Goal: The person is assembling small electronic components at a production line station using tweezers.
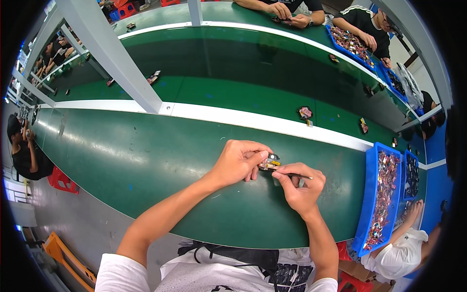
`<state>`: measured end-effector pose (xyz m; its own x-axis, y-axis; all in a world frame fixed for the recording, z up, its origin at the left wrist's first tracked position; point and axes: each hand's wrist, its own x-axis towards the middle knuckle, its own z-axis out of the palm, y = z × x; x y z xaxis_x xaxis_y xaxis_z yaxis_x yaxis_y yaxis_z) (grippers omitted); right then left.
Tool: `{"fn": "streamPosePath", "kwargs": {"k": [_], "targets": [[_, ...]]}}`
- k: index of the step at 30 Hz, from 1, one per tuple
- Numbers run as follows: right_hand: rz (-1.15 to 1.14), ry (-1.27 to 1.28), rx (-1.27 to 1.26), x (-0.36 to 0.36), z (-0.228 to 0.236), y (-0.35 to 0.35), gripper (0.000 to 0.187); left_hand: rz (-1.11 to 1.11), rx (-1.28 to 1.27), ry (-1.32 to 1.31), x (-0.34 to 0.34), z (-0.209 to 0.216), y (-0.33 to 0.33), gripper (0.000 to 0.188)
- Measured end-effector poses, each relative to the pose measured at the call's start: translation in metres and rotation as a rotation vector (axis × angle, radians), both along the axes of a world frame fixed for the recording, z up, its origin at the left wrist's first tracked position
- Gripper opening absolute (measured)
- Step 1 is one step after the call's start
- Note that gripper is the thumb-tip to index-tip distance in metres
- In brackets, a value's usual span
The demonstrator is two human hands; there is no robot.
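Over the green tabletop (160,160), my left hand (238,163) pinches a small black device housing (269,162) with a yellow part and fine innards showing. From the right, my right hand (302,187) grips a thin dark rod-like tool (299,175) between thumb and fingers. Its inner end meets the lower right side of the housing; the exact contact is too small to make out. Both hands are close together, just above the table.
A long blue tray (372,194) full of small wired parts stands at right, beside another blue tray (411,175) of black pieces. Beyond a white rail (253,124), a green conveyor belt (219,97) carries small assemblies (305,113). A grey post (112,53) rises at left. Co-workers sit across and alongside.
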<state>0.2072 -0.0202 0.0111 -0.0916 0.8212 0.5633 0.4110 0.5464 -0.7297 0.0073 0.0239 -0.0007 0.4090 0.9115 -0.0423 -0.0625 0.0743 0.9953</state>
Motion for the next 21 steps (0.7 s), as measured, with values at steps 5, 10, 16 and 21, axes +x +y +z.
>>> {"fn": "streamPosePath", "kwargs": {"k": [5, 10, 16, 21], "targets": [[0.021, -0.043, 0.073, -0.0011, -0.0005, 0.0011, 0.015, 0.008, 0.02, 0.033, 0.0017, -0.0018, 0.0004, 0.021], [-0.005, -0.022, 0.067, -0.0024, 0.0022, -0.001, 0.016, 0.037, 0.035, 0.057, 0.0019, -0.0013, -0.001, 0.022], [-0.054, 0.036, 0.069, -0.0035, 0.0025, -0.0035, 0.018, 0.087, 0.011, 0.062, 0.0036, 0.0, -0.0027, 0.023], [-0.04, -0.054, 0.081, -0.0034, 0.0005, -0.0019, 0.019, 0.096, -0.006, 0.053, 0.005, -0.003, -0.0018, 0.024]]}}
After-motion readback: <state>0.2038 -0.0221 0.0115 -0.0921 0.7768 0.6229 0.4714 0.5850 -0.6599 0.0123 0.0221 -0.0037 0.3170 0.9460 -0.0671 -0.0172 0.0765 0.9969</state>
